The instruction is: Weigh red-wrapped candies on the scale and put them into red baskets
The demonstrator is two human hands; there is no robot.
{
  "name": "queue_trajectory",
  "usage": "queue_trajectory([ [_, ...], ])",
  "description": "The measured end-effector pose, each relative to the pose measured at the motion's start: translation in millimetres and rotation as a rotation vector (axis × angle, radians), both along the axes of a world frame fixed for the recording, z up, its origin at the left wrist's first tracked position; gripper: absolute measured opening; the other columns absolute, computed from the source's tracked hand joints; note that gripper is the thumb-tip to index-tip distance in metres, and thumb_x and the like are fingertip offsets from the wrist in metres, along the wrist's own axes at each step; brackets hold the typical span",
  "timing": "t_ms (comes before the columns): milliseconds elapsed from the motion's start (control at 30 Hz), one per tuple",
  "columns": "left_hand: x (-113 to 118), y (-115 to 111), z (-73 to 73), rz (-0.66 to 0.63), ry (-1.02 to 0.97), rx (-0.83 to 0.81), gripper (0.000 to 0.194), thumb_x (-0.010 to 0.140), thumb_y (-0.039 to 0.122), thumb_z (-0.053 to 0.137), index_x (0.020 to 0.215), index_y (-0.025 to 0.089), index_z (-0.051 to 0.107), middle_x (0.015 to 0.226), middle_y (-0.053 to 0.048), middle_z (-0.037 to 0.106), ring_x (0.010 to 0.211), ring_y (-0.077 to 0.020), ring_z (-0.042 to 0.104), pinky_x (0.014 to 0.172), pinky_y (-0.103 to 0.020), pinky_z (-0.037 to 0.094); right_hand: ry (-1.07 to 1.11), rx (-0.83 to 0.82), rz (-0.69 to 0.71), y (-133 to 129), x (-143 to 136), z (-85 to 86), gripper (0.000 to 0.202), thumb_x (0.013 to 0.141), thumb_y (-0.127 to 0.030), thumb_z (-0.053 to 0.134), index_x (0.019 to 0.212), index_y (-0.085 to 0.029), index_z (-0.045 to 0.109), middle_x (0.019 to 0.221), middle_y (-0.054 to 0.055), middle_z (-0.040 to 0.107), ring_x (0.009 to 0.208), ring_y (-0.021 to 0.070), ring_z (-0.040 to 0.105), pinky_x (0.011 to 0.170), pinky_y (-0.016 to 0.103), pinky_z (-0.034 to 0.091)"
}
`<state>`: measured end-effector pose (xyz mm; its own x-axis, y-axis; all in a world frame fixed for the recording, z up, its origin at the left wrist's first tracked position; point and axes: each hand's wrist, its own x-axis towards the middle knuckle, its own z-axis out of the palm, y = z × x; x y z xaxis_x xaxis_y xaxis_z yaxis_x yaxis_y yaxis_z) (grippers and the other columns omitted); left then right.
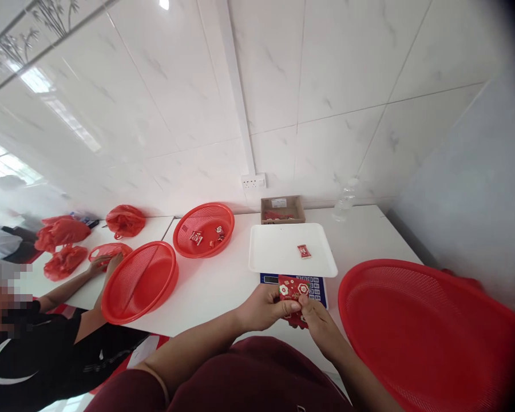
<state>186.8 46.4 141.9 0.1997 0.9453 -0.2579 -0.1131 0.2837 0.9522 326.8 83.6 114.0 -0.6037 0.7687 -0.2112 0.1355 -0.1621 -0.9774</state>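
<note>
A red packet with white flower prints [292, 286] is held in front of my body by both hands. My left hand [261, 308] grips its left side, the thumb lying across the front. On the right side, my right hand [321, 325] pinches it between thumb and fingers. Just behind the packet is a digital scale with a blue keypad [317, 289], partly covered by the packet and hands. One small red wrapped piece [303, 252] lies on the scale's white pan [268, 246]. What the packet contains is hidden.
To the right stands a large red basket [412, 332]. Left are a red basket with several small packets [184, 220] and another red basket [171, 274]. A cardboard box [282, 203] and clear bottle [345, 200] stand by the wall. A co-worker's hands [107, 260] touch a red bag.
</note>
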Motion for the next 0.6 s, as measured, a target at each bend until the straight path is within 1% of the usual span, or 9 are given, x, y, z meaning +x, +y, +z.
queue_trajectory([
  [100,7,0,2.4,0.007,0.005,-0.013,0.057,0.063,0.068,0.068,0.073,0.012,0.061,0.067,-0.006,0.063,0.062,-0.0154,0.060,0.064,-0.030,0.049,0.001,-0.015,-0.058,-4,7,-0.1,0.069,0.072,-0.082,0.032,0.059,-0.020,0.060,0.056,0.005,0.059,0.058,0.0185,0.055,0.057,0.032,0.046],
  [167,11,1,3.0,-0.002,0.005,-0.013,0.056,0.063,0.068,0.068,0.069,0.012,0.060,0.066,-0.006,0.063,0.060,-0.0150,0.060,0.061,-0.029,0.049,0.005,-0.011,-0.092,-7,10,0.6,0.068,0.073,-0.081,0.031,0.060,-0.020,0.061,0.056,0.005,0.060,0.058,0.0183,0.054,0.058,0.033,0.046],
  [267,12,4,0.3,-0.053,0.014,-0.006,0.056,0.066,0.067,0.067,0.068,0.012,0.061,0.066,-0.006,0.063,0.061,-0.0153,0.060,0.062,-0.029,0.049,0.001,-0.006,-0.114,-8,14,1.2,0.070,0.076,-0.079,0.028,0.061,-0.020,0.062,0.058,0.006,0.061,0.059,0.0187,0.055,0.059,0.033,0.047],
  [333,12,6,-3.2,-0.098,0.022,0.026,0.055,0.069,0.066,0.065,0.072,0.011,0.063,0.069,-0.007,0.064,0.066,-0.0161,0.061,0.066,-0.031,0.050,0.015,0.001,-0.115,-7,17,0.3,0.069,0.075,-0.079,0.030,0.064,-0.019,0.064,0.060,0.006,0.063,0.062,0.0196,0.057,0.061,0.034,0.048],
  [433,9,8,-6.4,-0.154,0.035,0.083,0.053,0.072,0.064,0.063,0.079,0.012,0.064,0.077,-0.007,0.064,0.073,-0.0165,0.060,0.074,-0.032,0.049,0.056,0.016,-0.083,-4,20,-1.8,0.066,0.074,-0.077,0.038,0.073,-0.018,0.067,0.066,0.006,0.066,0.066,0.0210,0.059,0.063,0.035,0.050],
  [533,6,9,-3.2,-0.206,0.086,0.088,0.057,0.069,0.068,0.063,0.084,0.013,0.064,0.081,-0.006,0.063,0.078,-0.0183,0.059,0.077,-0.032,0.047,0.066,0.023,-0.052,-2,21,-1.6,0.061,0.075,-0.073,0.043,0.080,-0.018,0.069,0.072,0.007,0.068,0.071,0.0226,0.062,0.068,0.037,0.051],
  [600,3,9,1.1,-0.243,0.172,0.111,0.062,0.064,0.072,0.063,0.085,0.014,0.065,0.083,-0.005,0.063,0.081,-0.0202,0.058,0.078,-0.031,0.046,0.044,0.032,-0.051,-1,20,0.2,0.057,0.076,-0.069,0.045,0.080,-0.018,0.069,0.074,0.007,0.069,0.073,0.0231,0.062,0.071,0.037,0.051],
])
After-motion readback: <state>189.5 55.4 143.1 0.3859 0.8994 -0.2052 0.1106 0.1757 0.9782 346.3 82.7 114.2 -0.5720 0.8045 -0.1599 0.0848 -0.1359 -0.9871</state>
